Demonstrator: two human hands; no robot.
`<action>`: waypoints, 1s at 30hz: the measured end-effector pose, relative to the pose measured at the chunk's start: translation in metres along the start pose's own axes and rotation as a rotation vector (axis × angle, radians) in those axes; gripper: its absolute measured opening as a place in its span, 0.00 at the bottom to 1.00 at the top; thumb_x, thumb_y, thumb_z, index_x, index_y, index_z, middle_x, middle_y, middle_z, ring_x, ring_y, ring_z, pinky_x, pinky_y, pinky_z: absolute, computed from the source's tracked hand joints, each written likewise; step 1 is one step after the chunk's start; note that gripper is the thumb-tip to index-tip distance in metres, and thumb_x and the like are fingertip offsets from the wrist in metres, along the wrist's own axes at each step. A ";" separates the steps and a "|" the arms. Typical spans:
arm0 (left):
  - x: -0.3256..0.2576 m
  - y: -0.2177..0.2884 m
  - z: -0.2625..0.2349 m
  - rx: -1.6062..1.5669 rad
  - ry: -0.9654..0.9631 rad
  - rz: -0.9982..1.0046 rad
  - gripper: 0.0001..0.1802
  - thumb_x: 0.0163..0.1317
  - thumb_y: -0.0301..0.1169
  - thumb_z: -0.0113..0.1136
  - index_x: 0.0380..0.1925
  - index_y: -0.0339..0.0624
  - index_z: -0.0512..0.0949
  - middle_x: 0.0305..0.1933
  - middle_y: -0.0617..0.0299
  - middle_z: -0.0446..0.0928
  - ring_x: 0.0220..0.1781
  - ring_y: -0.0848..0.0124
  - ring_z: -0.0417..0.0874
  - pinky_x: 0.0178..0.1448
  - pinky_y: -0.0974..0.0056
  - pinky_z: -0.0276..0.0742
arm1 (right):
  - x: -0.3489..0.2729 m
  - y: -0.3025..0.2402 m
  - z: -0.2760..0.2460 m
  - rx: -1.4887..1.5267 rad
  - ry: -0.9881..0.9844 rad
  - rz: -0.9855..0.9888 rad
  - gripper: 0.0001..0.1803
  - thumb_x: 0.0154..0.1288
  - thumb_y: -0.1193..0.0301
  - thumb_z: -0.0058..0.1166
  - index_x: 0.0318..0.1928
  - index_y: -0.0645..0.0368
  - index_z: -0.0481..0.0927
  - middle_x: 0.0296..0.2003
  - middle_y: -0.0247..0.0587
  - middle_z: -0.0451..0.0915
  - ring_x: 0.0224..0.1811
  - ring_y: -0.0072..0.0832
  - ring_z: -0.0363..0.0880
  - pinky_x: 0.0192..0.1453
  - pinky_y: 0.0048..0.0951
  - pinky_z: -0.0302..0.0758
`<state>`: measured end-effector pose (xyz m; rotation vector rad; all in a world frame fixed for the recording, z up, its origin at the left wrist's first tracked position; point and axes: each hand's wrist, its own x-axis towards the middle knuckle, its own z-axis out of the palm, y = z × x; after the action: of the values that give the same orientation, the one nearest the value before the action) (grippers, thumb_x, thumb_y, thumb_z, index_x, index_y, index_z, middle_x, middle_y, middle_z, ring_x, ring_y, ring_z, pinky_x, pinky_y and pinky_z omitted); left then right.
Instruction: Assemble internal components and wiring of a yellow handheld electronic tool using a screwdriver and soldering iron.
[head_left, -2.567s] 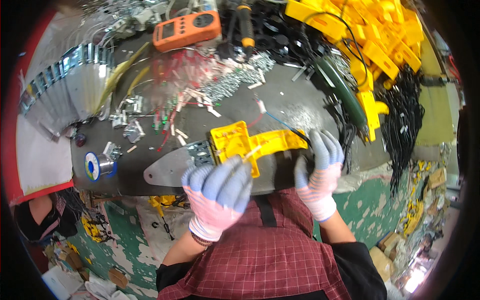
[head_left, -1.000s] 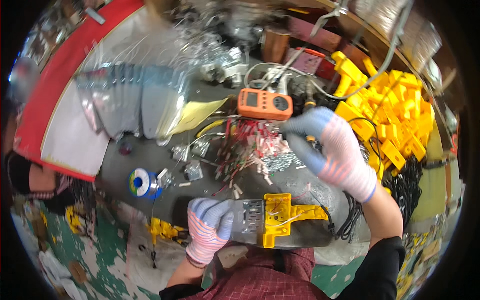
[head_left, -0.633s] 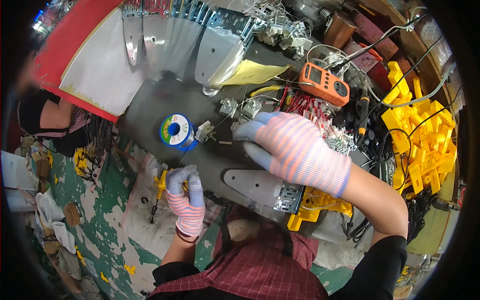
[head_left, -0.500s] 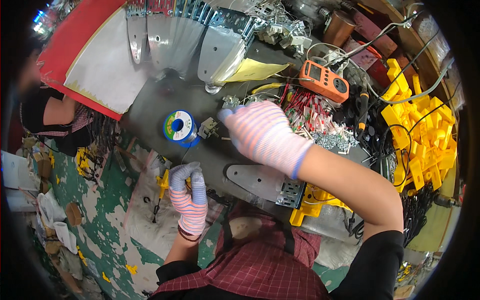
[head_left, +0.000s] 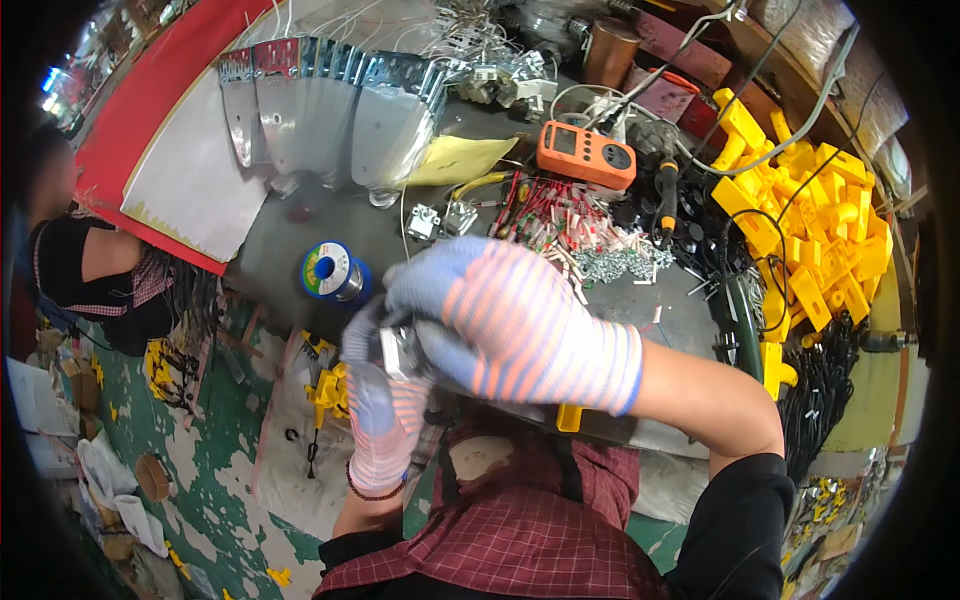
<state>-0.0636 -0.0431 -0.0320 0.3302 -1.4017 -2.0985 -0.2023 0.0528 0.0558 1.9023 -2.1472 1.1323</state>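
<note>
Both my hands wear striped knit gloves and meet in front of me at the table edge. My left hand (head_left: 388, 385) curls its fingers around a small white-and-silver metal part (head_left: 402, 352). Over it, my right hand (head_left: 515, 320) is closed, its fingers and thumb against the same part; much of the part is hidden by the gloves. A thin white wire (head_left: 403, 220) rises from behind the right fingertips. Just beyond the left hand stands a blue-rimmed spool of solder wire (head_left: 333, 271). Two similar metal parts (head_left: 425, 221) lie past the right hand.
Fanned metal plates (head_left: 385, 120) and a yellow sheet (head_left: 460, 160) lie farther back. An orange meter (head_left: 585, 155), red-and-white wired pieces (head_left: 575, 225) and small screws (head_left: 625, 263) lie to the right, beside piled yellow plastic parts (head_left: 810, 230). Another person (head_left: 90, 260) sits at far left.
My right hand has come back toward my left hand and now meets it. The metal part beside the spool no longer shows there; a similar one is between my hands. The view has shifted.
</note>
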 end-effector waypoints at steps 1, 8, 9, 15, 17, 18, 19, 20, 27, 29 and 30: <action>-0.003 0.001 0.007 0.141 -0.097 -0.043 0.34 0.64 0.37 0.66 0.65 0.40 0.62 0.60 0.51 0.71 0.60 0.64 0.75 0.63 0.57 0.76 | -0.011 0.000 -0.005 0.040 0.040 -0.036 0.12 0.54 0.69 0.53 0.39 0.58 0.77 0.31 0.47 0.78 0.39 0.48 0.79 0.44 0.44 0.76; -0.049 -0.008 0.058 0.599 -0.338 0.232 0.33 0.53 0.38 0.74 0.57 0.38 0.72 0.55 0.50 0.74 0.55 0.56 0.77 0.59 0.57 0.75 | -0.095 -0.044 -0.032 0.547 0.244 0.282 0.14 0.68 0.74 0.46 0.52 0.59 0.75 0.46 0.48 0.81 0.48 0.38 0.82 0.52 0.37 0.77; -0.053 -0.009 0.069 0.728 -0.438 0.483 0.34 0.52 0.38 0.74 0.58 0.38 0.73 0.55 0.48 0.74 0.53 0.52 0.78 0.58 0.56 0.76 | -0.108 -0.048 -0.032 0.700 0.360 0.417 0.13 0.71 0.75 0.44 0.53 0.59 0.74 0.46 0.49 0.81 0.46 0.35 0.83 0.49 0.36 0.79; -0.042 -0.003 0.094 0.765 -0.634 0.942 0.10 0.48 0.36 0.69 0.33 0.55 0.84 0.46 0.65 0.76 0.50 0.64 0.76 0.50 0.57 0.78 | -0.186 -0.054 -0.051 1.107 0.695 0.765 0.23 0.74 0.68 0.49 0.65 0.60 0.63 0.42 0.53 0.82 0.32 0.33 0.84 0.38 0.32 0.82; -0.024 0.010 0.085 0.782 -0.703 1.068 0.07 0.54 0.38 0.66 0.33 0.54 0.82 0.48 0.63 0.76 0.53 0.61 0.75 0.52 0.55 0.77 | -0.206 -0.056 -0.056 1.290 0.540 0.921 0.19 0.75 0.67 0.48 0.61 0.60 0.70 0.40 0.51 0.82 0.28 0.33 0.84 0.32 0.29 0.80; -0.015 0.010 0.090 0.846 -0.520 1.181 0.08 0.55 0.38 0.66 0.35 0.54 0.83 0.49 0.62 0.76 0.54 0.59 0.74 0.53 0.54 0.76 | -0.213 -0.058 -0.057 1.425 0.572 0.920 0.16 0.73 0.67 0.49 0.57 0.59 0.75 0.38 0.49 0.83 0.25 0.32 0.83 0.28 0.28 0.79; -0.004 0.010 0.098 0.898 -0.339 1.288 0.09 0.56 0.39 0.65 0.37 0.54 0.83 0.50 0.60 0.75 0.55 0.56 0.74 0.54 0.53 0.75 | -0.223 -0.059 -0.052 1.495 0.639 0.937 0.16 0.72 0.68 0.51 0.57 0.60 0.75 0.36 0.50 0.83 0.24 0.32 0.82 0.27 0.29 0.79; 0.003 0.019 0.101 1.071 -0.452 1.230 0.13 0.56 0.38 0.67 0.41 0.51 0.81 0.53 0.54 0.73 0.57 0.50 0.74 0.57 0.51 0.74 | -0.235 -0.056 -0.047 1.600 0.636 0.932 0.16 0.72 0.68 0.51 0.56 0.60 0.76 0.35 0.50 0.83 0.24 0.32 0.82 0.28 0.30 0.80; 0.026 0.029 0.089 1.189 -1.103 1.002 0.21 0.43 0.26 0.69 0.42 0.47 0.84 0.28 0.64 0.73 0.28 0.62 0.73 0.34 0.57 0.69 | -0.253 -0.061 -0.068 1.402 0.097 1.236 0.18 0.71 0.67 0.52 0.58 0.61 0.75 0.36 0.45 0.83 0.28 0.27 0.83 0.36 0.27 0.82; 0.018 0.030 0.085 1.255 -1.181 0.966 0.21 0.42 0.26 0.69 0.42 0.47 0.84 0.24 0.66 0.71 0.23 0.64 0.69 0.31 0.59 0.66 | -0.261 -0.065 -0.058 1.307 -0.010 1.215 0.18 0.72 0.69 0.50 0.60 0.60 0.75 0.37 0.39 0.82 0.38 0.23 0.82 0.41 0.26 0.81; 0.013 0.028 0.083 1.285 -1.199 0.963 0.21 0.42 0.26 0.68 0.42 0.48 0.84 0.24 0.67 0.71 0.24 0.64 0.69 0.31 0.59 0.66 | -0.261 -0.068 -0.056 1.086 -0.015 1.176 0.18 0.72 0.70 0.51 0.60 0.60 0.75 0.37 0.37 0.82 0.37 0.22 0.81 0.42 0.26 0.80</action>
<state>-0.1070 0.0047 0.0291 -1.1090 -2.6149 -0.2410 -0.1036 0.3040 -0.0003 0.3721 -2.9756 2.8536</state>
